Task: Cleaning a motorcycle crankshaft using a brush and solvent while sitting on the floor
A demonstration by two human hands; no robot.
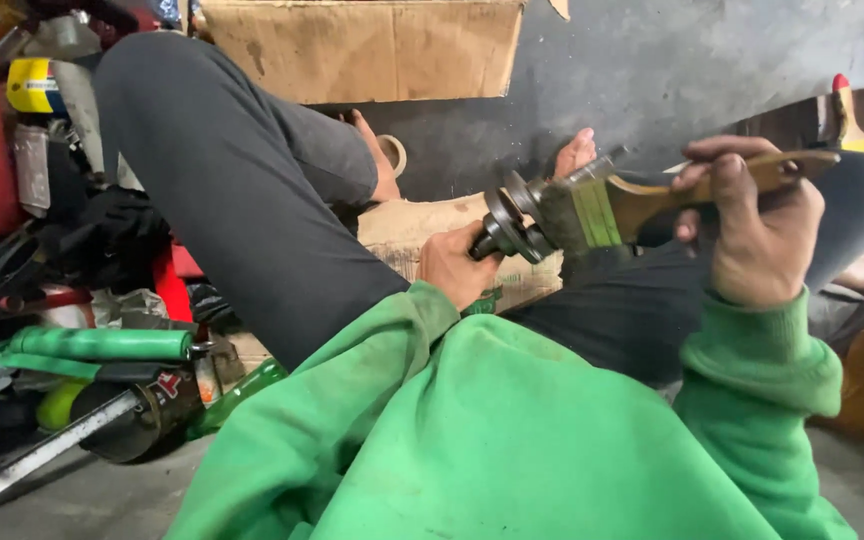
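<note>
- Head view: a round metal part (505, 228) is gripped in the closed left hand (457, 265), above the lap;
- a wooden-handled paintbrush (652, 200) is clasped by the right hand (752, 235), bristles touching the part;
- the part is best held steady and brushed with short strokes.

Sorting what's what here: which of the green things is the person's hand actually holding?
The paintbrush: its green band sits between bristles and wooden handle, gripped by the right hand. The green-handled tool and green bottle lie untouched at the left.
</note>
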